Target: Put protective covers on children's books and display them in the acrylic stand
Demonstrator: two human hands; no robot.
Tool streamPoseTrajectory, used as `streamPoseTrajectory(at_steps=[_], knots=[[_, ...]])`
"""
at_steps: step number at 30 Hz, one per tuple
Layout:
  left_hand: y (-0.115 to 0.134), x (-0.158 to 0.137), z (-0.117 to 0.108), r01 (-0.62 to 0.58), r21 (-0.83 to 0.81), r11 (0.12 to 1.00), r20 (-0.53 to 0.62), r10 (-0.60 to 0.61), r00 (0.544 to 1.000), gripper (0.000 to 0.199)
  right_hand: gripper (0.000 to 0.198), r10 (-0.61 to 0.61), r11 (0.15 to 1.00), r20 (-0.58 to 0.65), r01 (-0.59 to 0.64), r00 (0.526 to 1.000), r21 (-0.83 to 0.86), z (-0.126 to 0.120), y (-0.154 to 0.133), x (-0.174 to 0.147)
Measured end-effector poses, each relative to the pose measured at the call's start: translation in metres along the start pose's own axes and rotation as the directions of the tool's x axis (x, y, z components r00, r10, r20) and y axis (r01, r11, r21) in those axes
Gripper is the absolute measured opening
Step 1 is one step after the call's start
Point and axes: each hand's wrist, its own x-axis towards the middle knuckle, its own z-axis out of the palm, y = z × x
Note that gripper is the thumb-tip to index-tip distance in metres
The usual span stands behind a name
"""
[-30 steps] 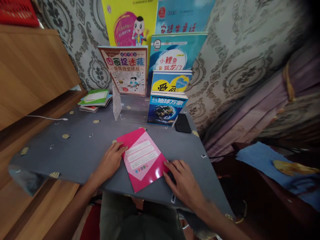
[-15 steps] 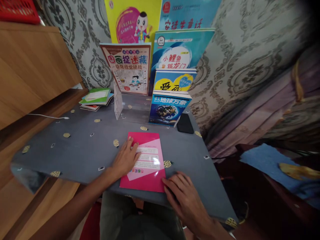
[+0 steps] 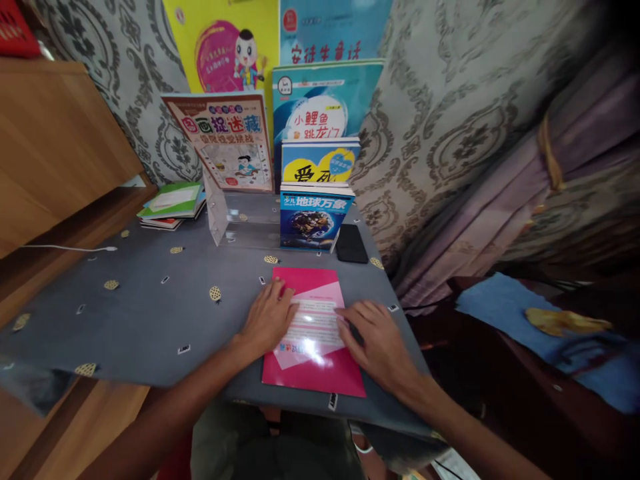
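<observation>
Lower centre: left hand (image 3: 270, 315) loose on book (image 3: 315, 327); whether right hand (image 3: 379, 339) grips, I can't tell; uneven pressure could skew it.

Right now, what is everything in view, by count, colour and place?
Table: 1, grey cover, centre
Pink book: 1, pink, on table
Rack: 1, clear, behind pink book
Standing books: 6 visible, yellow, brown, teal, blue, at rack
Book pile: 1, green on top, left of rack
Phone: 1, black, right of rack
Cable: 1, white, far left
Cabinet: 1, brown, left
Basket: 1, red, top left
Cloth: 1, blue, right, under yellowish object
Curtain: 1, mauve, right
Wall: 1, grey patterned, behind
Trousers: 1 pair, dark, below table
Left hand: 1, bare, on pink book's left
Right hand: 1, bare, on its right
</observation>
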Motion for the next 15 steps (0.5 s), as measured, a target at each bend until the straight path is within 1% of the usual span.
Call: streamPoseTrajectory(at_steps=[3, 5, 7, 10, 12, 15], knots=[[-0.014, 0.011, -0.009, 0.065, -0.035, 0.997, -0.040, -0.066, 0.997, 0.027, 0.035, -0.060, 0.994, 0.091, 0.051, 0.994, 0.100, 0.022, -0.009, 0.045], [-0.025, 0.018, -0.010, 0.088, -0.095, 0.992, -0.096, -0.097, 0.991, 0.035, 0.034, -0.104, 0.986, 0.154, 0.081, 0.983, 0.146, 0.039, -0.020, 0.072], [-0.034, 0.021, -0.006, 0.068, -0.175, 0.982, -0.131, -0.091, 0.987, 0.047, 0.026, -0.123, 0.987, 0.216, 0.096, 0.969, 0.129, 0.055, -0.029, 0.092], [-0.039, 0.021, 0.000, 0.035, -0.223, 0.974, -0.150, -0.070, 0.986, 0.054, 0.022, -0.122, 0.990, 0.241, 0.102, 0.963, 0.094, 0.070, -0.034, 0.106], [-0.038, 0.020, 0.002, 0.027, -0.190, 0.981, -0.149, -0.056, 0.987, 0.053, 0.022, -0.118, 0.991, 0.238, 0.099, 0.964, 0.092, 0.074, -0.031, 0.107], [-0.035, 0.019, 0.001, 0.026, -0.097, 0.995, -0.108, -0.037, 0.993, 0.052, 0.021, -0.089, 0.994, 0.235, 0.073, 0.968, 0.076, 0.074, -0.025, 0.103]])
